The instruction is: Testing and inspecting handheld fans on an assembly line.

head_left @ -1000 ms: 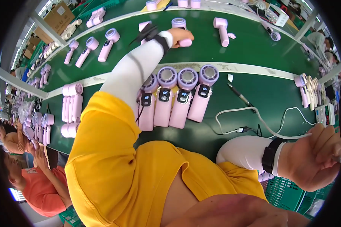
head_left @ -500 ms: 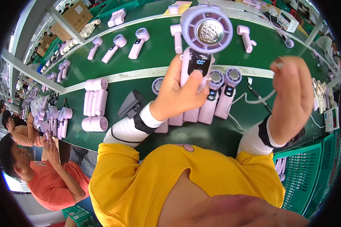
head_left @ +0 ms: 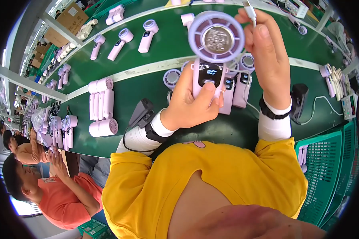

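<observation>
My left hand (head_left: 192,104) grips a lilac handheld fan (head_left: 206,79) upright by its handle. The thumb presses near the button under the lit dark display. Its round purple grille faces up toward me. Just right of the fan head, my right hand (head_left: 270,59) pinches the white plug of a charging cable (head_left: 249,12), its metal tip pointing up and away from the fan. Behind and beneath the held fan lie several more lilac fans (head_left: 240,93), some with lit displays; my hands and the held fan partly cover them.
Stacked lilac fans (head_left: 101,106) lie at left on the green table (head_left: 155,147). Three fans (head_left: 120,44) rest beyond the white divider. A small meter (head_left: 349,106) and pale fans stand at right, above a green crate (head_left: 321,175). Co-workers sit at left, one in a coral shirt (head_left: 66,201).
My right hand has swung in from the right to beside the fan head, and the plug it pinches now shows plainly. The left hand keeps its hold; the display reading differs.
</observation>
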A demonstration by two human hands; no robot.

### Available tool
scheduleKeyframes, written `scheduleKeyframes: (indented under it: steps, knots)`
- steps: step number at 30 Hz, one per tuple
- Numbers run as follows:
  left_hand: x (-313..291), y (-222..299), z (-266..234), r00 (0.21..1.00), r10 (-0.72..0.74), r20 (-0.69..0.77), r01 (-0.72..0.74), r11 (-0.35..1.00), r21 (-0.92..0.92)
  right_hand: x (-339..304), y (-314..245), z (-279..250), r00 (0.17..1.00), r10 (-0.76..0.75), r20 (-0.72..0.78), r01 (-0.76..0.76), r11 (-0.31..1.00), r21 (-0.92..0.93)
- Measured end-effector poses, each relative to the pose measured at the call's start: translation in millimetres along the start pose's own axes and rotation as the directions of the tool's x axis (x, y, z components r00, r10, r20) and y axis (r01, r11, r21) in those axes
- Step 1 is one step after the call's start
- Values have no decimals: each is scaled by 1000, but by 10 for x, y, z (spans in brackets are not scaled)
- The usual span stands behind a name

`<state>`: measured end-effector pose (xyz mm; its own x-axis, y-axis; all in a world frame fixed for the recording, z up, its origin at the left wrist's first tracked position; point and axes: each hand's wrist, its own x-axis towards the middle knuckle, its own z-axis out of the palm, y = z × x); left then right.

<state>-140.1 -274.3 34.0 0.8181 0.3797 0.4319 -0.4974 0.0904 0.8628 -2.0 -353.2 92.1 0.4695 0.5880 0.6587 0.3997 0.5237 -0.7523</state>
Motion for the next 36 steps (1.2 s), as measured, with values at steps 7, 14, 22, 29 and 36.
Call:
scheduleKeyframes:
  steps: [7,14,22,29,36]
  knots:
    - [-3,-36,58,999,-27,24,27,999,26,462,696,69,548,-824,144,450,435,780]
    - [-7,-59,39,998,-7,55,3,998,65,409,726,58,582,-804,122,429,431,794]
    - [-22,-36,21,999,-26,47,22,997,78,407,684,75,600,-793,107,408,419,811]
    - [-10,5,29,994,-84,76,84,996,5,414,649,91,613,-786,85,393,396,830]
    - [-23,7,46,996,-33,82,27,997,68,405,631,124,628,-776,69,382,384,841]
